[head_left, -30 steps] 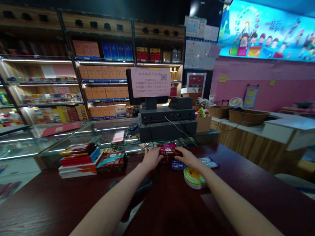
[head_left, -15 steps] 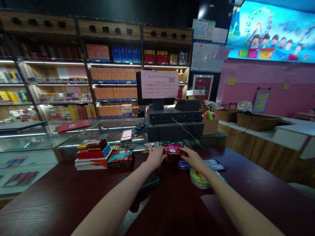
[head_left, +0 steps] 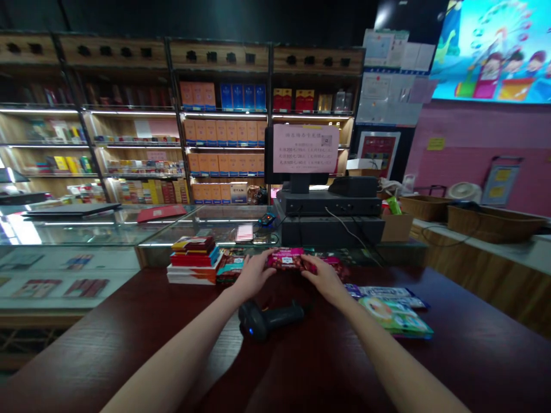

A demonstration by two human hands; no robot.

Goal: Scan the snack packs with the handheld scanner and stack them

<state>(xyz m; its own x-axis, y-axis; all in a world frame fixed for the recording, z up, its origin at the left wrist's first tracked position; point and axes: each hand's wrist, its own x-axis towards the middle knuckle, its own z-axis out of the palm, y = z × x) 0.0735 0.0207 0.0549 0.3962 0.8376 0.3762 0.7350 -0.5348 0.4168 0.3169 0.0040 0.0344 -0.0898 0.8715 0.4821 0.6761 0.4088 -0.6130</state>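
A pink and dark red package is held between my two hands near the table's back edge. My left hand grips its left end, and my right hand has its fingers on the right end. Another dark red package lies behind my right hand. Left of my left hand are a teal and brown package and a stack of red, white and yellow boxes. A black handheld scanner with a blue light lies between my forearms.
Blue and silver packets and a green package lie right of my right hand. A monitor with a pink paper sign stands behind on a black base. Glass counters and stocked shelves are farther back.
The view has turned left. Both hands and the pink package have shifted left relative to the stack, closer to the teal package. More of the scanner shows, and a dark red package is visible behind my right hand.
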